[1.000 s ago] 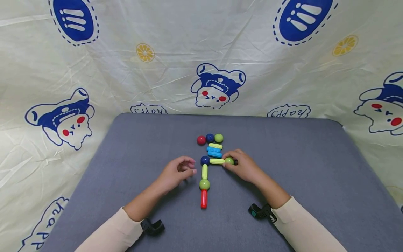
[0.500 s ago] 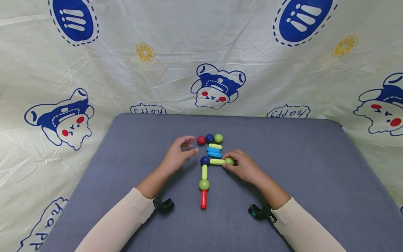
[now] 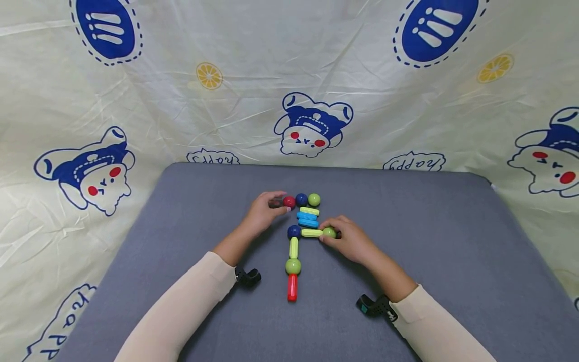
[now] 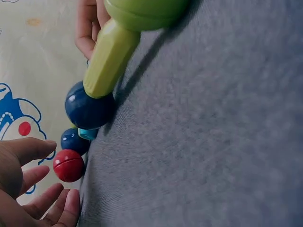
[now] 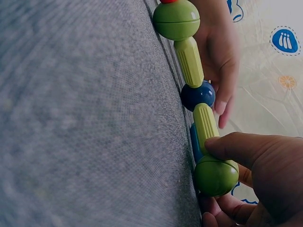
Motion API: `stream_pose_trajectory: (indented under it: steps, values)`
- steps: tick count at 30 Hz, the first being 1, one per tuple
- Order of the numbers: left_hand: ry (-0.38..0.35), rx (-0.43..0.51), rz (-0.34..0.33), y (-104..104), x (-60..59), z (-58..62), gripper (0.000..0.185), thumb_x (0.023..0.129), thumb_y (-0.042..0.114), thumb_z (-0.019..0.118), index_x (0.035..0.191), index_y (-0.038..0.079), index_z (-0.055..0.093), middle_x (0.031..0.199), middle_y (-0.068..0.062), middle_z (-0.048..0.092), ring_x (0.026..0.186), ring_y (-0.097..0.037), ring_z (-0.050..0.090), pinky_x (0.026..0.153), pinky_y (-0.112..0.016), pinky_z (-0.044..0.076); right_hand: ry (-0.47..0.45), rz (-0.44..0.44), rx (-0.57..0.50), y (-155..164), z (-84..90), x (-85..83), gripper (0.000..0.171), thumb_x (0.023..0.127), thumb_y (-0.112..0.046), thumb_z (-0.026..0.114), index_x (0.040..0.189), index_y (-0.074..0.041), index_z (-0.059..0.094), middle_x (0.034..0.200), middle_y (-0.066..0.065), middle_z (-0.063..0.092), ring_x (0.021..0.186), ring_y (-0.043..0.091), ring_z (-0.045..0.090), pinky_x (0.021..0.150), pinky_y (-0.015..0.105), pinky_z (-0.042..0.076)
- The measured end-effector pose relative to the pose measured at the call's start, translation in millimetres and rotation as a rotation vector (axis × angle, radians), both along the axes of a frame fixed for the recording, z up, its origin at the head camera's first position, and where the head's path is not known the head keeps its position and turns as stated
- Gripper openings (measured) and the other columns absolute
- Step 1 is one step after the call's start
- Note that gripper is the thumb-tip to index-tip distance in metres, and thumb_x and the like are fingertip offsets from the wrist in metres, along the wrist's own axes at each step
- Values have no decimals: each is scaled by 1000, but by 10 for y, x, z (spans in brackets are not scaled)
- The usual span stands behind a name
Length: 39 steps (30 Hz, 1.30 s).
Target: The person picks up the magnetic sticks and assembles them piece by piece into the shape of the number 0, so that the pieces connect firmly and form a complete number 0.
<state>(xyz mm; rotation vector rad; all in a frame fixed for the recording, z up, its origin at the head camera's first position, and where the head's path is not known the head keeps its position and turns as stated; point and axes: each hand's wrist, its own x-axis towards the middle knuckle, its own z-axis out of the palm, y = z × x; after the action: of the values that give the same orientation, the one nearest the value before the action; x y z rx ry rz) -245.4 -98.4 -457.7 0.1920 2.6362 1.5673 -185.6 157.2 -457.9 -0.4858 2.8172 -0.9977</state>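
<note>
A grey felt-covered surface [image 3: 429, 241] is carrying a set of toy pieces. Three balls are sitting in a row near its middle: a red ball [image 3: 289, 201], a blue ball [image 3: 301, 199] and a green ball [image 3: 314, 199]. Just in front of them short sticks [image 3: 308, 216] are lying side by side, green then blue. A jointed chain of balls and sticks [image 3: 293, 248] is running toward the near edge, ending in a red stick [image 3: 292, 293].

A glossy red ball [image 3: 289, 202] sits leftmost in a row of 3 balls, and a green ball [image 3: 329, 232] caps a lime rod's [image 3: 311, 232] right end.
</note>
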Motion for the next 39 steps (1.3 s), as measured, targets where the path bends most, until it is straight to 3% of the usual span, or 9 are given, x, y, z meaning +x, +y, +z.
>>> stream_pose_trajectory:
  steps: [7, 14, 20, 25, 31, 39]
  values:
    - [-16, -21, -12, 55, -78, -38, 48, 91, 16, 75, 138, 16, 63, 136, -13, 60, 123, -30, 61, 100, -45, 52, 9, 4, 1, 0, 2, 7, 20, 95, -22, 71, 114, -17, 71, 112, 10, 62, 93, 23, 55, 80, 37, 45]
    - [26, -81, -8, 56, -106, -77, 39, 91, 13, 75, 130, 11, 69, 126, -14, 64, 115, -29, 63, 97, -42, 52, 15, 3, 2, -8, -1, 12, 19, 95, -23, 71, 113, -17, 71, 112, 10, 63, 93, 23, 56, 81, 37, 45]
    - [45, -68, -26, 30, -86, -77, 34, 91, 12, 75, 124, 9, 70, 121, -14, 67, 108, -27, 65, 93, -40, 53, 22, 12, -13, -2, 3, 8, 18, 95, -21, 70, 112, -16, 71, 110, 11, 63, 92, 22, 54, 80, 36, 44]
    - [37, -19, -36, -4, 3, -68, 33, 90, 11, 76, 122, 8, 70, 120, -12, 70, 104, -26, 66, 92, -38, 53, 15, 16, -16, -1, 9, 6, 18, 96, -21, 70, 113, -15, 71, 110, 11, 62, 92, 22, 54, 79, 35, 43]
    - [50, 30, -53, -39, 191, -19, 40, 89, 12, 77, 128, 8, 69, 118, -13, 66, 104, -24, 66, 90, -36, 56, 11, 17, -17, -6, 14, 4, 18, 96, -22, 70, 113, -16, 71, 112, 11, 62, 93, 23, 55, 80, 37, 44]
    - [42, 110, -140, -75, 457, 118, 35, 89, 17, 79, 123, 13, 71, 114, -7, 66, 107, -21, 68, 88, -32, 59, 4, 10, -26, -4, 19, 7, 18, 96, -22, 70, 113, -16, 71, 113, 12, 62, 95, 24, 56, 82, 37, 45]
